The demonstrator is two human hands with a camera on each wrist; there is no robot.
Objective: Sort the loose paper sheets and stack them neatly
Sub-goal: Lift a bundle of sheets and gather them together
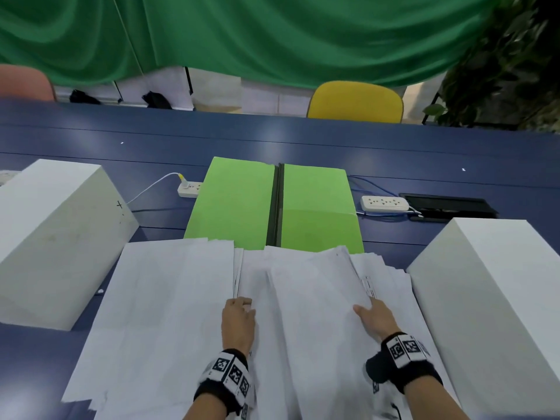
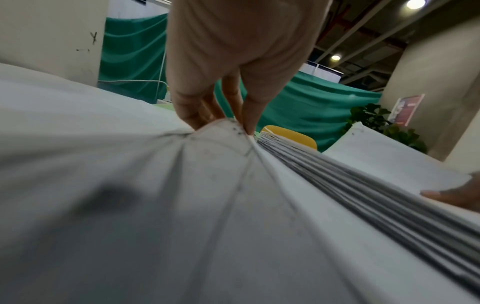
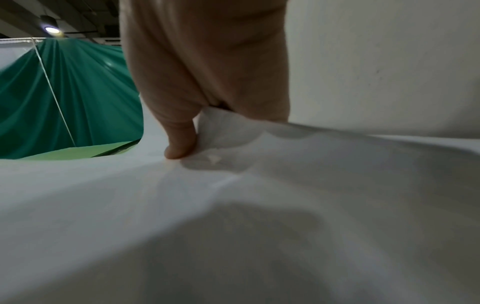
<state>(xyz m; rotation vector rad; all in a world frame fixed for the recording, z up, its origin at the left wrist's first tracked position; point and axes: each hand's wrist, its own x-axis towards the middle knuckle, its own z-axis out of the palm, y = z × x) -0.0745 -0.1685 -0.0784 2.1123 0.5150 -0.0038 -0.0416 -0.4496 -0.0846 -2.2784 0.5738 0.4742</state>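
Observation:
Loose white paper sheets (image 1: 169, 298) cover the near part of the blue table (image 1: 303, 140), fanned out unevenly. A thicker batch (image 1: 312, 292) lies in the middle between my hands. My left hand (image 1: 242, 303) grips that batch's left edge; in the left wrist view its fingers (image 2: 189, 115) and thumb pinch sheet edges (image 2: 221, 133), beside several layered sheets (image 2: 363, 185). My right hand (image 1: 368, 309) holds the batch's right side. The right wrist view shows its thumb (image 3: 182, 144) pressed on top of the paper (image 3: 233, 185) and the other fingers tucked under a lifted edge.
An open green folder (image 1: 239, 201) lies just behind the sheets. White boxes stand at the left (image 1: 51, 231) and right (image 1: 497, 283). Two power strips (image 1: 189, 189) (image 1: 384, 203) with cables and a black tray (image 1: 448, 204) lie farther back. A yellow chair (image 1: 356, 101) stands beyond the table.

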